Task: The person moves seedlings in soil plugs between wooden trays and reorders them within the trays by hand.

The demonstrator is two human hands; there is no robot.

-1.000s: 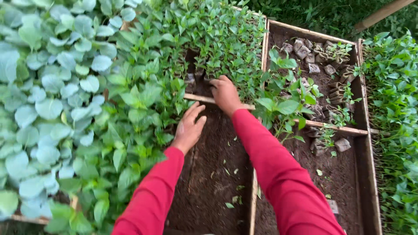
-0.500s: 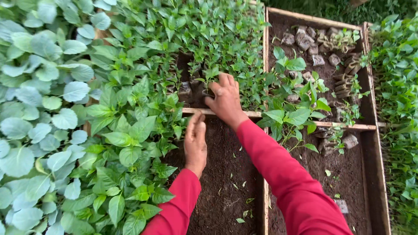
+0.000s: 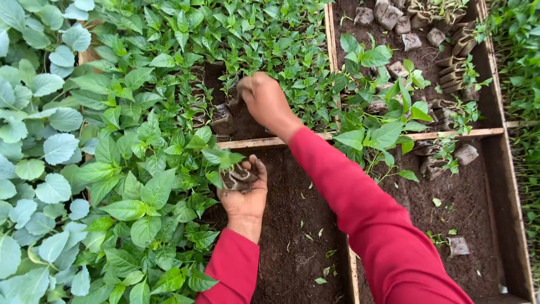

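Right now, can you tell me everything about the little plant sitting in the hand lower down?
The seedling is small, with a few pointed green leaves on a short stem. Its roots sit in a little dark soil bag, wrinkled and crumbly with dirt. It lies tilted in the open palm of the left hand, leaves leaning left towards the bigger green plants. The fingers curl loosely round the bag. Below it is bare brown soil.
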